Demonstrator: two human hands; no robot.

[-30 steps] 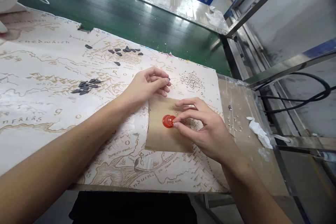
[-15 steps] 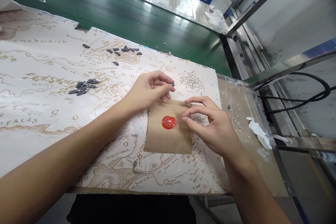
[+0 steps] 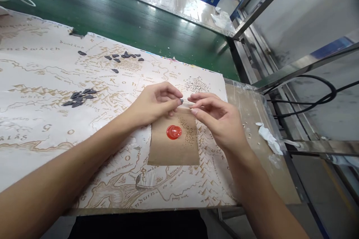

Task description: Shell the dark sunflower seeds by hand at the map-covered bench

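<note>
My left hand pinches a small dark grey piece between thumb and fingertips, above the back edge of a brown paper square. Facing it, my right hand has its thumb and index fingertip brought together, close to the dark piece. Anything between those fingertips is too small to make out. On the brown paper lies a glossy red blob, with tiny tan grains scattered to its right. Behind my hands, small pale grains with dark outlines lie spread on the map-printed sheet.
Two groups of dark pointed pieces, a nearer pile and a farther scatter, lie on the left. A green conveyor belt runs behind the table. To the right are a crumpled white tissue, black cables and a metal frame.
My right hand has moved from the tan grains up and back toward the dark piece in my left hand. The camera view has shifted slightly right.
</note>
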